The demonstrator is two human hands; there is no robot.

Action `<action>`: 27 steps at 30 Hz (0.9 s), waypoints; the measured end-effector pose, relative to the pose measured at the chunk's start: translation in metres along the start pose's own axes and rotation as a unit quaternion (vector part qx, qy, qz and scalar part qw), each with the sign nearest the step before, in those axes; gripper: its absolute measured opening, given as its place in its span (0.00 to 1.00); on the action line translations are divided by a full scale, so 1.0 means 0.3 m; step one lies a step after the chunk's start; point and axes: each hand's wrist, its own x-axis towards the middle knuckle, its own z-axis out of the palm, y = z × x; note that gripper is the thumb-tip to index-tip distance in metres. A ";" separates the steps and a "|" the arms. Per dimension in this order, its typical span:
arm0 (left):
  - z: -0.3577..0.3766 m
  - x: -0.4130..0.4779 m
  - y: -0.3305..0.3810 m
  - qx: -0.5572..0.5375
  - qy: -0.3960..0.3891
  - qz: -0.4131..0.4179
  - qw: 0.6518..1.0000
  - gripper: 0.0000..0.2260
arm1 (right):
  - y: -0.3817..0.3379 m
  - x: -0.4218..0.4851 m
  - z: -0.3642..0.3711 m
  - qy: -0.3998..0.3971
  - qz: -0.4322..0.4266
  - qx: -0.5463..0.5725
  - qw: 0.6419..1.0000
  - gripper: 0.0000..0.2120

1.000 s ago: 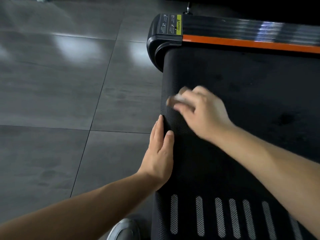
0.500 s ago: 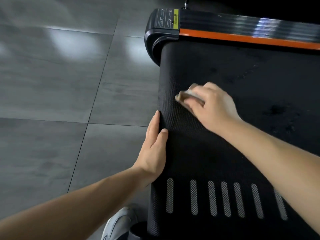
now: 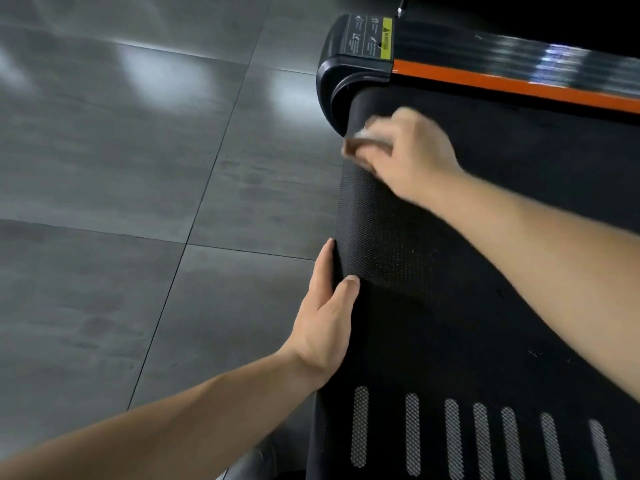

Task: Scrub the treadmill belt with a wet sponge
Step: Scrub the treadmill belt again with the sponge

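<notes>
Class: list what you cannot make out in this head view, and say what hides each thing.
Sponge: head view, mostly covered by the right hand and motion-blurred; wetness unclear.
Label: head view, print too small to read.
Shoe: head view, cut off by the bottom edge.
Belt: head view, right part cut off by the frame edge.

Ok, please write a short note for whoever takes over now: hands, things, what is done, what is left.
Right hand grips the small pale sponge, pressed on the black textured treadmill belt at its far left corner, near the black plastic end cap.
Left hand rests flat along the belt's left edge, thumb on top.
Done: scrubbing under way; wet area unclear.
Left: probably the rest of the belt.
</notes>
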 end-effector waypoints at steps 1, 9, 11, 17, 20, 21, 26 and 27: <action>-0.001 -0.001 0.007 -0.006 -0.004 -0.002 1.000 0.34 | 0.012 0.076 0.010 0.009 0.021 -0.016 1.000 0.15; -0.011 0.012 -0.009 -0.029 -0.006 -0.001 1.000 0.33 | -0.067 -0.001 -0.009 -0.079 -0.036 -0.025 0.996 0.13; -0.012 0.014 -0.012 -0.032 -0.010 0.007 0.999 0.30 | -0.114 -0.128 -0.045 -0.131 -0.112 -0.001 0.985 0.12; -0.018 0.029 -0.015 -0.056 -0.033 0.005 0.998 0.27 | -0.058 0.132 -0.021 -0.111 -0.041 -0.105 0.987 0.13; -0.024 0.036 -0.023 -0.064 -0.045 0.002 0.997 0.26 | -0.045 0.273 0.026 -0.079 0.024 -0.178 0.981 0.14; -0.026 0.036 -0.026 -0.070 -0.047 0.001 0.996 0.24 | -0.054 0.276 0.036 -0.083 0.026 -0.183 0.979 0.14; -0.023 0.031 -0.029 -0.078 -0.042 -0.010 0.996 0.21 | -0.070 0.147 0.000 -0.180 -0.089 -0.108 0.974 0.13; -0.023 0.032 -0.028 -0.080 -0.044 -0.015 0.996 0.20 | -0.058 0.155 -0.006 -0.173 -0.092 -0.106 0.975 0.13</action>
